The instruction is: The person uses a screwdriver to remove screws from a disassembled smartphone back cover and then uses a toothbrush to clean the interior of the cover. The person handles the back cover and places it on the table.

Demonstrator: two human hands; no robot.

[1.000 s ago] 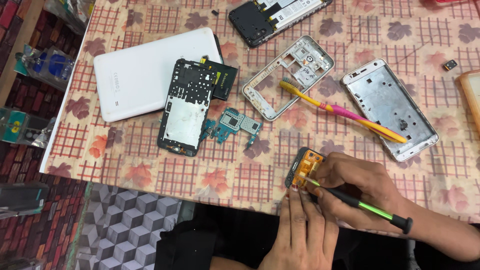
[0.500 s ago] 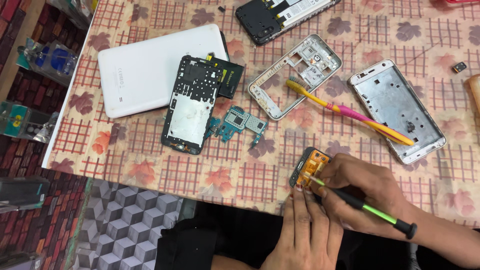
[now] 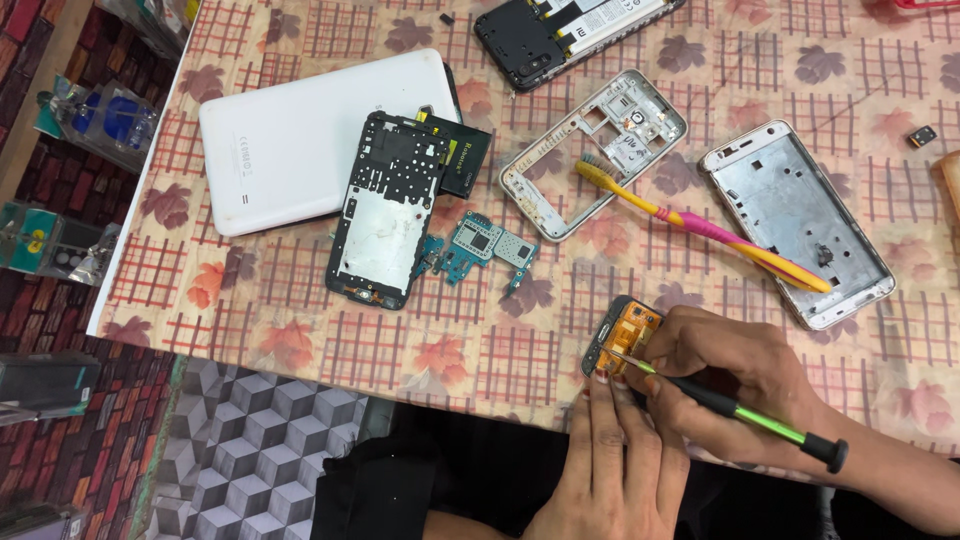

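Over the last second little has changed: our right hand (image 3: 735, 365) still pinches the green-and-black screwdriver (image 3: 735, 408), tip on the small orange-backed phone part (image 3: 622, 335) at the table's near edge, which our left hand's fingertips (image 3: 600, 385) keep steadying.

We see a white tablet (image 3: 310, 135) face down on the leaf-print tablecloth (image 3: 300, 340), a black phone frame (image 3: 388, 208) overlapping its edge, a small green circuit board (image 3: 478, 245) beside that, a silver mid-frame (image 3: 594, 152) with a yellow-pink toothbrush (image 3: 700, 222) lying across it, a silver back shell (image 3: 796, 222) further right, a dark opened phone (image 3: 570, 28) up top
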